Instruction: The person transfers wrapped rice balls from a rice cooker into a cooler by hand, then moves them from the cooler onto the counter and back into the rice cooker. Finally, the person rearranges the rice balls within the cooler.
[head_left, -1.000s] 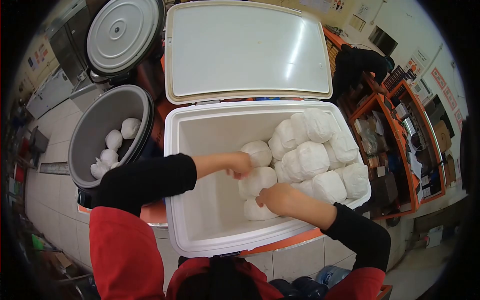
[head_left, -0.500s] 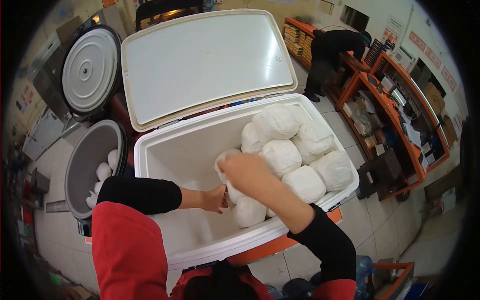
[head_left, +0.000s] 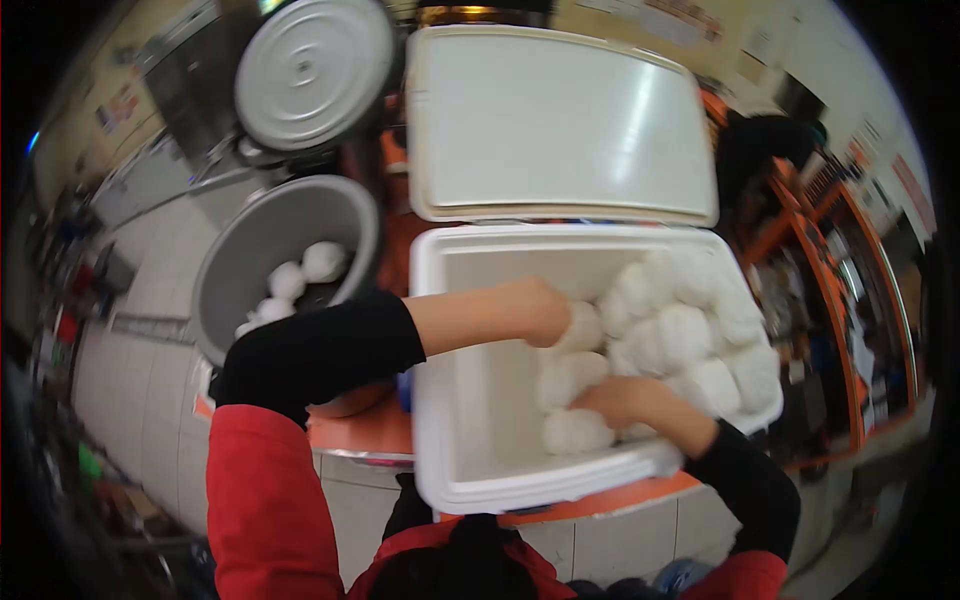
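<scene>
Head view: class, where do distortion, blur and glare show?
Head view: wide-lens distortion bends the white box, with black corners; head view: blur softens the left hand, right hand and white bundles; head view: pale glare streaks the box lid.

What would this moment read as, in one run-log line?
left hand: at white bundles | right hand: at bundles | grips: blurred | cooler: lid open, bundles at right | grey pot: other bundles inside

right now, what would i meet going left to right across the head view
round grey tub → white rectangular cooler box, with the bare left hand then the bare right hand within its rim → orange-framed open shelves
</scene>
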